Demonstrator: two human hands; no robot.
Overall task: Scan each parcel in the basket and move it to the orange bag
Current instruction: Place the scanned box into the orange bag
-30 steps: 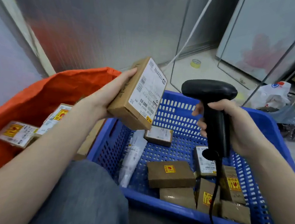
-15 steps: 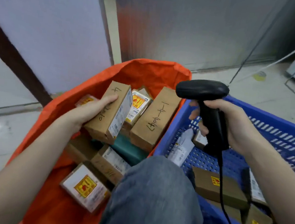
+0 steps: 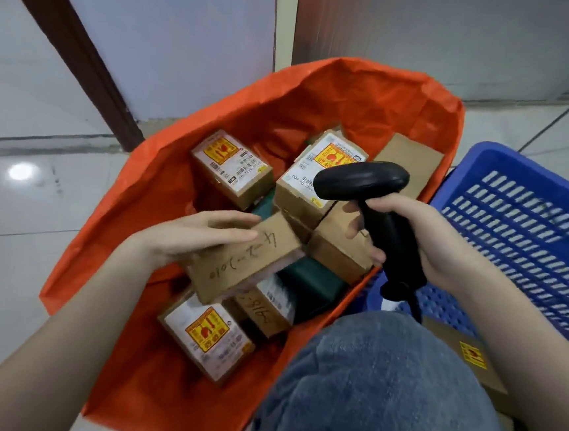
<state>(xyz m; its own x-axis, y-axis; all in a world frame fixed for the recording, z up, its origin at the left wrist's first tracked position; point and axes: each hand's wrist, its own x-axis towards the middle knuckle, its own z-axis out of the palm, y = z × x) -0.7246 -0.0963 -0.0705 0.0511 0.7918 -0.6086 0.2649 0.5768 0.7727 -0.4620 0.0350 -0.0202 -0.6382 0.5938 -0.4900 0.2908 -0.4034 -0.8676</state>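
Note:
The orange bag (image 3: pixel 321 91) stands open on the floor with several parcels inside. My left hand (image 3: pixel 192 234) holds a brown parcel (image 3: pixel 248 263) with handwriting on it, low in the bag and tilted on the other boxes. Its fingers lie across the top and the thumb is hidden. My right hand (image 3: pixel 425 241) grips the black barcode scanner (image 3: pixel 361 182) over the bag's right edge, with its cable hanging down. The blue basket (image 3: pixel 524 208) is at the right. A brown parcel with a yellow sticker (image 3: pixel 469 362) shows in it behind my forearm.
My knee in blue jeans (image 3: pixel 381 395) sits between the bag and the basket. Pale tiled floor (image 3: pixel 17 226) spreads to the left. A wall with a dark door frame (image 3: pixel 83 60) stands behind the bag.
My left hand has carried the parcel from in front of the scanner over to the left and down into the orange bag. The view has swung left, and the scanner hand followed.

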